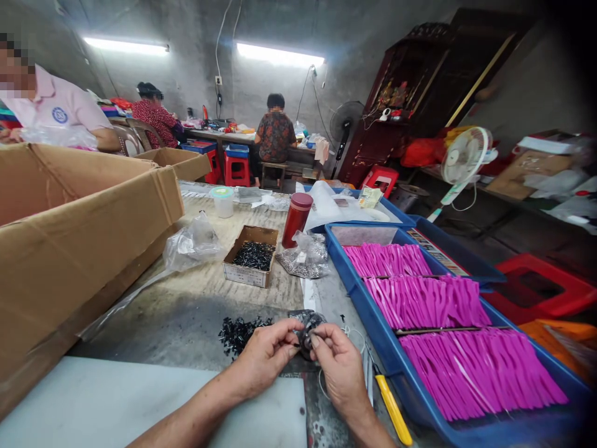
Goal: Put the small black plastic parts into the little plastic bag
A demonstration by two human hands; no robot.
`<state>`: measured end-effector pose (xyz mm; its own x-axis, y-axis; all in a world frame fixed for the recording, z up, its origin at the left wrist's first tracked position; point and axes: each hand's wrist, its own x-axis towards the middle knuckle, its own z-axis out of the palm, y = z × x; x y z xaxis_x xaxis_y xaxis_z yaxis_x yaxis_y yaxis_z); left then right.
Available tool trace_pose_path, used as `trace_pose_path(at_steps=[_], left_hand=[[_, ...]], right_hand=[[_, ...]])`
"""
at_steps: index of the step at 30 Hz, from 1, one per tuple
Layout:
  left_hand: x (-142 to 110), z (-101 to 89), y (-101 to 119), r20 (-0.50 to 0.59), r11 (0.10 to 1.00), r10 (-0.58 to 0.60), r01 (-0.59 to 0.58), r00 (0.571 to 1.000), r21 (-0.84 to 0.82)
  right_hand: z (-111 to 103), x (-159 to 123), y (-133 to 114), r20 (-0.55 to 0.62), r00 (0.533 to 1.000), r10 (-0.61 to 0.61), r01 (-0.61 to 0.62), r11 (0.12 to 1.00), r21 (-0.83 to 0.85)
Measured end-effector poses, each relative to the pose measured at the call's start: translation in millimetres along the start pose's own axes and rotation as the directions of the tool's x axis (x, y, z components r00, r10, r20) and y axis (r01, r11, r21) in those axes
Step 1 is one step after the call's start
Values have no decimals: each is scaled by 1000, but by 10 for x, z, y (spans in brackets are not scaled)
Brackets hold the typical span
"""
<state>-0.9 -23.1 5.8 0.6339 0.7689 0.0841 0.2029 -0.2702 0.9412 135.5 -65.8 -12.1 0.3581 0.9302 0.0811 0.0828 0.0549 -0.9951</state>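
Observation:
My left hand [267, 356] and my right hand [339, 364] meet low in the middle of the view, fingers pinched together on a small dark round part [306, 341] held between them. Just behind the hands lies a heap of small black pieces [239, 333] on the worn table [196, 311]. A crumpled dark plastic bag [308, 319] sits right behind the part. A small cardboard box of black pieces [252, 255] stands farther back.
A blue tray [373, 323] of magenta strips [429, 302] fills the right. A big cardboard carton [79, 236] stands left. A yellow-handled tool [392, 410] lies by my right wrist. A red bottle [296, 219], clear bags and a white board [140, 404] are near. Other people work behind.

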Motion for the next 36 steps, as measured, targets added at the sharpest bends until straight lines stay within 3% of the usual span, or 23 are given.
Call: trace_pose_path(at_steps=[5,11,18,36], left_hand=[[1,-10,0,-4,997,26,-25,1000,68],[0,-3,-34,-25,994,52,-49,998,101],[-4,4,-59,-12,990,61,-59,998,129],[-11,-26,2,63,992,52,-59,997,115]], right_hand=[[-63,-14,7,98,993,-67,76,992,-97],[-101,-52,-36,270,951,-148,203,961,-186],[-105,-54,63,236,967,-98,136,979,-151],[-113,-84,75,274,962,-2,18,998,-53]])
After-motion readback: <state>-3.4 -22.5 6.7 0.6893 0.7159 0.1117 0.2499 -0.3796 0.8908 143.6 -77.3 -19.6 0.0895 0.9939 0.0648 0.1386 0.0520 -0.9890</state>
